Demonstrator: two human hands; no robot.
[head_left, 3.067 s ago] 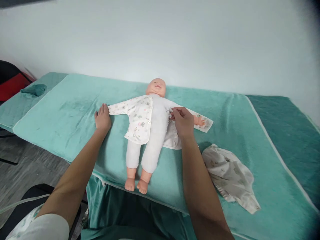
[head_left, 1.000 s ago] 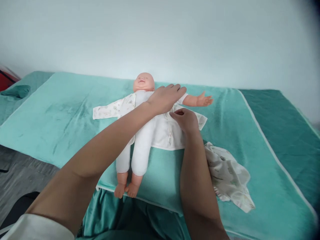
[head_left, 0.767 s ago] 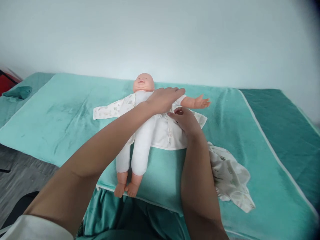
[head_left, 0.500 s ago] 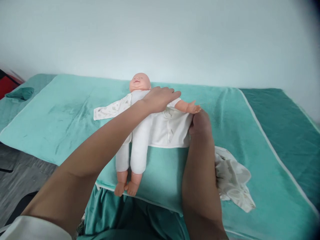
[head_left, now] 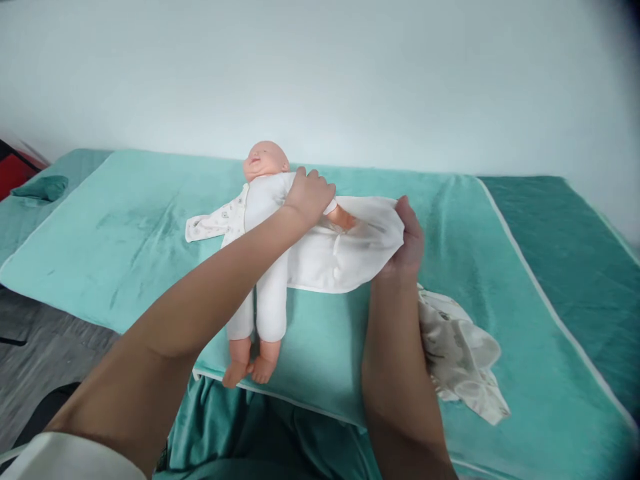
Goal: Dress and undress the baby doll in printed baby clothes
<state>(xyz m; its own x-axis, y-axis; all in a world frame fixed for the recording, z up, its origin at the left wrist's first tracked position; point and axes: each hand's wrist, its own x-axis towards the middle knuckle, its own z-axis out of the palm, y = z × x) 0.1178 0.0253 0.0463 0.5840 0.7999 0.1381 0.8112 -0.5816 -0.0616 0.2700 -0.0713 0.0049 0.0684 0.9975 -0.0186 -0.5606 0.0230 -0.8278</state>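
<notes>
A baby doll (head_left: 267,200) in a white bodysuit lies on its back on a teal towel (head_left: 125,227), tipped a little toward its own right side. A white printed jacket (head_left: 345,250) is spread under it. My left hand (head_left: 310,195) reaches across and closes round the doll's left shoulder and upper arm. My right hand (head_left: 407,240) grips the right edge of the jacket and lifts it over the doll's arm, which is partly hidden by the cloth. The jacket's other sleeve (head_left: 210,223) lies flat to the left.
A crumpled printed garment (head_left: 465,360) lies on the towel by my right forearm. A folded teal cloth (head_left: 43,187) sits at the far left. A darker teal sheet (head_left: 565,233) covers the table's right side. The wall is close behind.
My left hand went from resting flat on the doll's chest to gripping its shoulder, rolling the doll leftward. My right hand slid right, took the jacket's edge and lifted it over the doll's arm.
</notes>
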